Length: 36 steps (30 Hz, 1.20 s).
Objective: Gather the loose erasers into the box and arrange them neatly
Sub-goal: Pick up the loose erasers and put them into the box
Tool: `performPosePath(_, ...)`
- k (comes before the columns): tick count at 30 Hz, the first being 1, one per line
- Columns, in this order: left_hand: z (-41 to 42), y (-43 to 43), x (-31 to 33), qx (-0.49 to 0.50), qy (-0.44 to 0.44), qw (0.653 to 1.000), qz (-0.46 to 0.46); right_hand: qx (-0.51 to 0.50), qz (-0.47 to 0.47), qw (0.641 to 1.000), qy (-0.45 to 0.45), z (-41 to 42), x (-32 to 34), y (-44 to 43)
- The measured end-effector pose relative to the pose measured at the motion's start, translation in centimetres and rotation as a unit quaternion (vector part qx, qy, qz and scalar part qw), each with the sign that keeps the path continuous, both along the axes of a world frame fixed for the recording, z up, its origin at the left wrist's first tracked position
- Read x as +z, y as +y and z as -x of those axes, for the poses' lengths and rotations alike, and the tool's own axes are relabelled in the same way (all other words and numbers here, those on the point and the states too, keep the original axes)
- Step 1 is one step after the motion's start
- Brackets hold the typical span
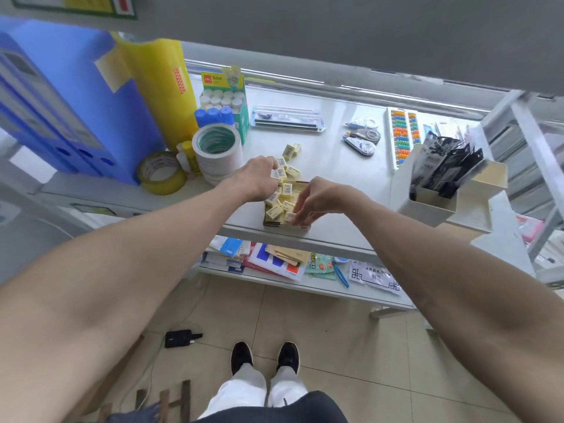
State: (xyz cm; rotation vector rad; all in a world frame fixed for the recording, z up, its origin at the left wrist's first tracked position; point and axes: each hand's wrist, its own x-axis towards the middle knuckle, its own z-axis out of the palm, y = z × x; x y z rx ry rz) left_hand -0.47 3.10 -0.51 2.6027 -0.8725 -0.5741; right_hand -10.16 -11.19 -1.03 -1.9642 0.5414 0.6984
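tiled floor (335, 346) nearest, black shoes (241, 357) on it, a black adapter (178, 337) to their left. lower shelf (320, 290) next, strewn with books and packets.

above it, the white surface (335, 184). box (268, 223) sits at the surface's near edge, full of yellow erasers (282, 199) lying jumbled and tilted, not in rows.

right hand (320, 198): at the box's near right corner, fingers curled down, pinching a corner eraser (290, 216) in the pile.

left hand (258, 178): over the box's far left corner, fingers curled, pinching a barcoded eraser (279, 173) just above the pile.

loose erasers (291, 151) lie on the surface just beyond the box, in a short trail running away from it; the farthest few are well apart from the box.

left of the trail: stacked white tape rolls (218, 151), a yellowish tape roll (160, 174) nearer the edge. right: white organizer (427, 206) holding black packets.

farther back: glue sticks (224, 99), clear pen case (287, 117), correction tapes (361, 140), abacus (399, 135).

far left: blue folders (55, 96), an upright yellow roll (158, 83) beside them.
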Motion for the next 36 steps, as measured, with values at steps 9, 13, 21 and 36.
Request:
performPosePath(9,-0.6,-0.4,0.0,0.010,-0.004,1.000,-0.005,0.004,0.032,0.999,-0.022,-1.0,0.0,-0.1)
performPosePath(13,-1.2,-0.8,-0.1,0.011,-0.001,1.000,-0.008,-0.032,0.067,0.995,-0.059,-1.9,0.1,-1.4)
performPosePath(21,-3.1,-2.2,-0.6,0.027,0.012,0.999,-0.012,-0.085,0.208,0.963,-0.149,-5.0,-1.8,-2.6)
performPosePath(36,-3.2,-2.9,-1.2,0.036,0.035,0.998,-0.023,-0.090,0.237,0.948,-0.194,-5.9,-2.1,-2.9)
